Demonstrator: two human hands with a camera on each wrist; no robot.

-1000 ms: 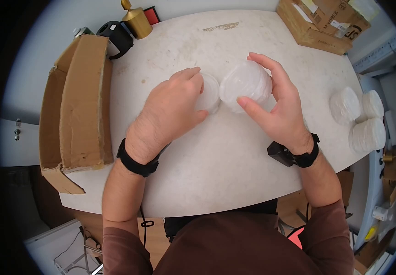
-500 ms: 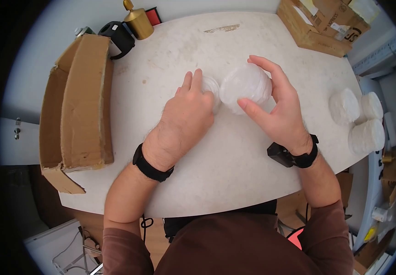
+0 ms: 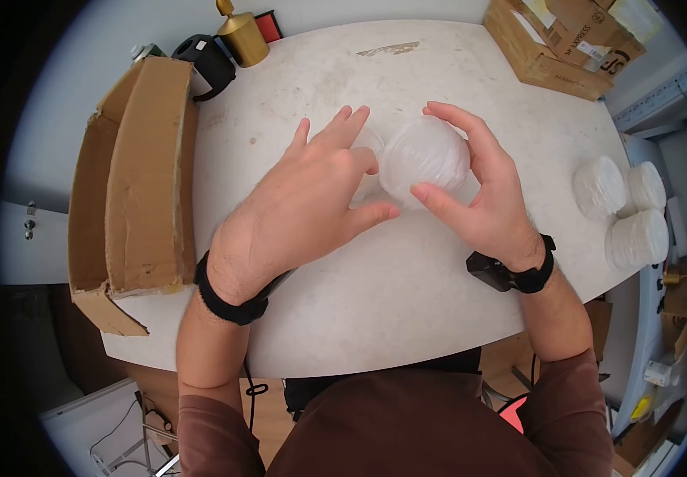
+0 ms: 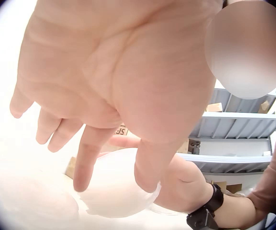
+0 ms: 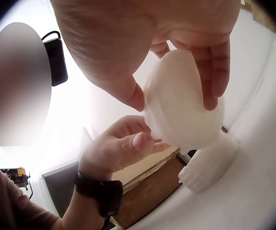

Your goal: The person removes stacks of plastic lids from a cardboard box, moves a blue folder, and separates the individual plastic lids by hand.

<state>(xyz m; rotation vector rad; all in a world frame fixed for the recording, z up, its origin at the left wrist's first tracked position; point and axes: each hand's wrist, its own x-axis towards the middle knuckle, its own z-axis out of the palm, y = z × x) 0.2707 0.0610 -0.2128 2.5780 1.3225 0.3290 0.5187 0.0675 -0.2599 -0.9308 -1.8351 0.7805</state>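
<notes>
My right hand (image 3: 494, 191) grips a white round container (image 3: 425, 163) wrapped in clear film, thumb on the near side and fingers round the far side. In the right wrist view, this container (image 5: 176, 105) is held tilted above the table. My left hand (image 3: 304, 195) is spread palm down just left of it, fingers straight, thumb tip close to its lower left edge. Under and beyond the left fingers a second white round container (image 3: 370, 187) stands on the table, partly hidden by the hand. The right wrist view shows its ridged side (image 5: 212, 163).
Several more film-wrapped white containers (image 3: 636, 238) stand together at the table's right edge. An open cardboard box (image 3: 145, 183) lies along the left side. Behind it are a black cylindrical object (image 3: 210, 67) and a gold-coloured canister (image 3: 244, 41). More cardboard boxes (image 3: 546, 67) sit at the back right.
My left hand first turned over the second container, then drew back and spread its fingers, thumb now pointing at the held container. The right hand keeps its grip, nearly still.
</notes>
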